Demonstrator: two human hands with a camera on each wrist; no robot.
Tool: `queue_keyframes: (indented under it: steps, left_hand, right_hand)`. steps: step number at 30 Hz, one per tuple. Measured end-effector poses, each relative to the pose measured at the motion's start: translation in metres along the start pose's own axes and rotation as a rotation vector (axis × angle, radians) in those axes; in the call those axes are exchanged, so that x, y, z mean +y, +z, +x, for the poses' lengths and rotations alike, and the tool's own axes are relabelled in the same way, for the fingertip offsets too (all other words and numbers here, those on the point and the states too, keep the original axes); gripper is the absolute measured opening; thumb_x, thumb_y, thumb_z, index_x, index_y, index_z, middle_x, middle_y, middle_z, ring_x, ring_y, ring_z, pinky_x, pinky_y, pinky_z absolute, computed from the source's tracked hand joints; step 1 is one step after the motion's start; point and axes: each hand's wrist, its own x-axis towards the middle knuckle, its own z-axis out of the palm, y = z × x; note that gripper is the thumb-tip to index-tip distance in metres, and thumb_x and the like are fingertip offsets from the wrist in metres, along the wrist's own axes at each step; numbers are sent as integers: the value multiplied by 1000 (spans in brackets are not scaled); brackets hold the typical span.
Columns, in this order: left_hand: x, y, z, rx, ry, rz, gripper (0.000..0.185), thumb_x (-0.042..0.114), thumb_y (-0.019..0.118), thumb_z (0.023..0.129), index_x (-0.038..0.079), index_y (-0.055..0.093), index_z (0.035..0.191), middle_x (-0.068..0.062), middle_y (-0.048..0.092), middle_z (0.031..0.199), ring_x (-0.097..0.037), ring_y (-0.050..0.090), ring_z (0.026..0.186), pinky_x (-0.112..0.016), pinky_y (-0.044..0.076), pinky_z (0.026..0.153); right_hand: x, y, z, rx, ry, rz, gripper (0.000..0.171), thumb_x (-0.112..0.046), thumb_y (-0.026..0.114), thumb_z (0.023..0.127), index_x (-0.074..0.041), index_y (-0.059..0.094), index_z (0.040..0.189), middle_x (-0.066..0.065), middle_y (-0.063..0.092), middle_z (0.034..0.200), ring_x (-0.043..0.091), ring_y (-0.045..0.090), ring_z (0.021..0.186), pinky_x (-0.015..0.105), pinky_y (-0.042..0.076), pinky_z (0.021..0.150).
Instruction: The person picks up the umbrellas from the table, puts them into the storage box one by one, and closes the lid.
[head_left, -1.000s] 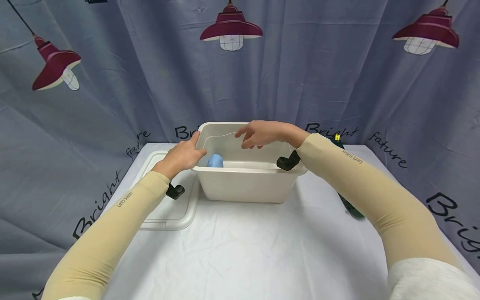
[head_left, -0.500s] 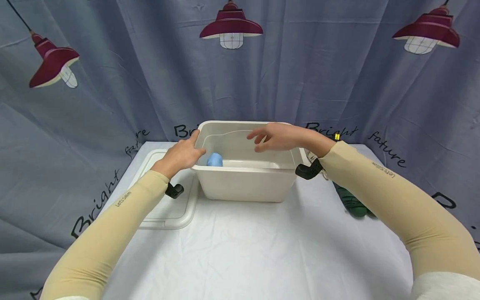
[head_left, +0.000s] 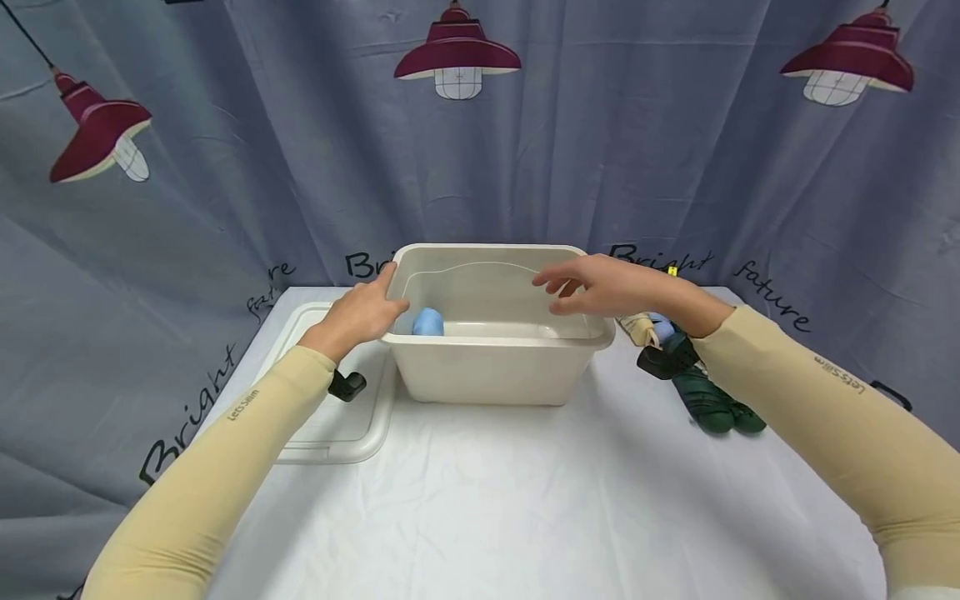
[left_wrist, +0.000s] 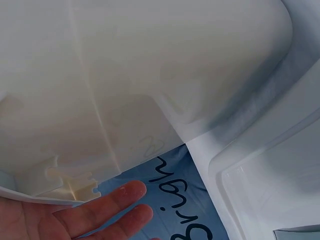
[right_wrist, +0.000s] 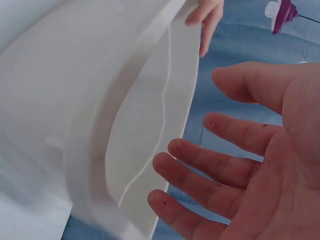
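A white plastic storage box stands without its lid at the back of the table. A light blue rounded item lies inside it on the left. My left hand rests on the box's left rim, thumb on the inner side; in the left wrist view its straight fingers reach out past the rim's underside. My right hand hovers over the right end of the box, fingers loosely bent and apart, holding nothing. In the right wrist view, the right fingers overlap the far rim.
The white lid lies flat on the table left of the box. Right of the box are dark green shoe-like things and a beige bundle, partly behind my right wrist. A printed curtain hangs close behind the table.
My right hand has moved to the right from over the middle of the box to its right end, uncovering the dark green and beige things. My left hand has stayed on the rim.
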Motion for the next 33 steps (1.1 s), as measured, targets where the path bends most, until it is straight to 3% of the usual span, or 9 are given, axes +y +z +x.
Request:
queue_keyframes:
  steps: [10,21,26,33]
  left_hand:
    - [-1,-2,-1,-8,-4,-4,80,47,40,100,24,-3,164,-25,46,151,-44,53,130,-59,43,100]
    - [-1,0,0,4,22,-6,79,44,40,101,23,-2,164,-26,57,139,-39,62,114,-55,46,93]
    - [-2,-1,2,7,17,-7,80,45,40,101,22,-2,164,-26,54,143,-41,60,119,-56,45,95]
    - [-3,-1,2,6,16,-14,79,45,40,100,22,-1,164,-27,50,147,-43,55,126,-59,43,100]
  right_hand:
    - [17,-7,-29,84,63,18,48,-25,62,100,-17,52,147,12,58,140,30,56,128,51,50,99]
    - [37,-10,-58,129,154,10,55,-32,64,100,-17,48,150,12,60,137,34,58,124,54,51,94]
    - [50,-10,-67,145,185,-6,56,-34,65,99,-18,49,150,13,59,138,34,56,125,52,52,90]
    - [73,-5,-79,145,213,-20,65,-34,70,96,-13,45,152,18,57,140,38,54,128,58,49,94]
